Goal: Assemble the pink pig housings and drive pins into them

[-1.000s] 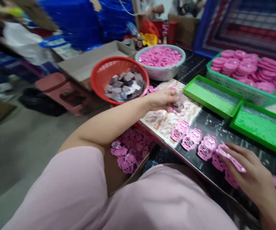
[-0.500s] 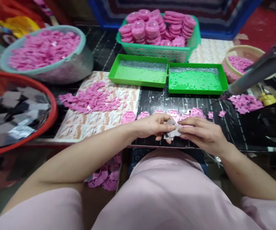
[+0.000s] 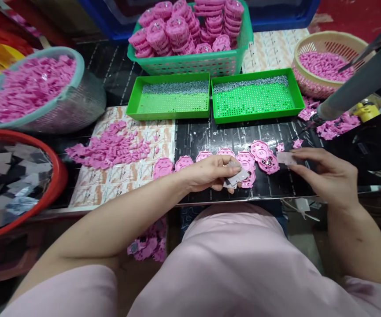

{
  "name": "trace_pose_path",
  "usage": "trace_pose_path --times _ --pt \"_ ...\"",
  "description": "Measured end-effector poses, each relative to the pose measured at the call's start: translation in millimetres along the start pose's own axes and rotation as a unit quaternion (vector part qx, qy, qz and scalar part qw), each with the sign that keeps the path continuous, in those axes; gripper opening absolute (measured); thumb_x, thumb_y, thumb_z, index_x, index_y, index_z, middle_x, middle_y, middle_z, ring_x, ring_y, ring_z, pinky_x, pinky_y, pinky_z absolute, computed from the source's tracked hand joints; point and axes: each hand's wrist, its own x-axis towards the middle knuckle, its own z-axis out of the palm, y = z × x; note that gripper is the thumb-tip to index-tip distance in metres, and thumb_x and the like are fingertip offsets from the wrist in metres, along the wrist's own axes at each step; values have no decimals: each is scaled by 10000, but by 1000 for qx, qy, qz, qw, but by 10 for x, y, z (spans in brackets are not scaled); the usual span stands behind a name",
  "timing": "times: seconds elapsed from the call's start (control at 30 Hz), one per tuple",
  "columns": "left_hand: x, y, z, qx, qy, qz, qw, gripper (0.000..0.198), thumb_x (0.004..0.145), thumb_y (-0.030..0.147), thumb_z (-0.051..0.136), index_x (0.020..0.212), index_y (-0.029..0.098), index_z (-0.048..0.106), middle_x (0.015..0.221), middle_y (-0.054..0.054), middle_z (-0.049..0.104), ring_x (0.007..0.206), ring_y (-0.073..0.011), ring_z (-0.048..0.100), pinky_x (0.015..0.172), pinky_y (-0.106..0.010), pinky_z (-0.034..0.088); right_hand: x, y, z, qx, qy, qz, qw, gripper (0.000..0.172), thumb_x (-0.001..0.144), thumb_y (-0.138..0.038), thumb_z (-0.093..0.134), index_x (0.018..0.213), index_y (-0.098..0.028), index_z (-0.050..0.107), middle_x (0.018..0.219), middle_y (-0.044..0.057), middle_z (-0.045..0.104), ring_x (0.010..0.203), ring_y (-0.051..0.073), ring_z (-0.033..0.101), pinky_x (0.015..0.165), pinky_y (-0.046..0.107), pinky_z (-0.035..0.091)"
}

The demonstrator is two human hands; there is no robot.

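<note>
My left hand (image 3: 215, 172) is closed around a small stack of thin grey plates (image 3: 237, 175), held above the near edge of the bench. Off to the right, my right hand (image 3: 329, 174) pinches a single grey plate (image 3: 285, 158) between thumb and fingers. That plate hovers just right of a pink plastic casing (image 3: 263, 155) with small dark parts on its lower end. Another pink casing (image 3: 247, 165) lies partly behind the stack. Several more pink casings, such as the one at the left end (image 3: 163, 167), form a row along the bench, some partly hidden by my left hand.
Two green trays (image 3: 168, 115) hold small metal pieces, with a green basket (image 3: 190, 66) of stacked pink parts behind. Pink pieces (image 3: 111, 147) are heaped on the left. A red basket (image 3: 56, 176) holds grey plates. A grey tool arm (image 3: 352, 83) slants in from the right.
My right hand has moved right, away from my left hand, carrying one grey plate off the stack. My left hand stays almost in place. The view has shifted, uncovering more of the casings.
</note>
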Motion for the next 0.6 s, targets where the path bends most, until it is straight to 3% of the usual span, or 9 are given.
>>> trace_pose_path --times 0.13,0.3,0.43,0.5,0.6 --pt "0 20 14 -8 23 -9 1000 424 693 410 824 842 154 521 650 -1 665 512 -112 661 338 -102 335 32 240 16 -92 -71 -23 993 193 788 -217 734 976 -260 735 999 12 744 944 174 678 902 343 551" --pt "19 25 42 -19 31 -6 999 408 695 372 825 863 158 520 687 4 664 629 -166 720 350 -126 417 113 272 77 -108 -132 -73 983 164 847 -228 666 995 -247 733 1033 16 746 972 178 660 891 352 549" --pt "23 17 56 -13 40 2 999 432 684 394 836 853 156 517 713 -9 682 594 -138 697 329 -110 351 175 255 63 -123 -115 -97 981 193 862 -213 642 1035 -249 720 1145 34 717 1024 188 670 950 384 530" --pt "35 15 75 -2 51 2 999 415 713 400 818 857 159 512 703 -5 678 563 -115 676 327 -101 304 202 301 60 -162 -96 -110 976 232 876 -192 612 1081 -252 704 1106 31 729 997 192 674 921 393 543" --pt "60 20 116 10 67 2 998 350 779 385 773 853 159 517 666 15 652 522 -79 637 334 -96 257 228 441 62 -234 -119 -135 955 226 889 -193 579 1074 -240 702 1092 34 732 977 224 667 870 435 554"
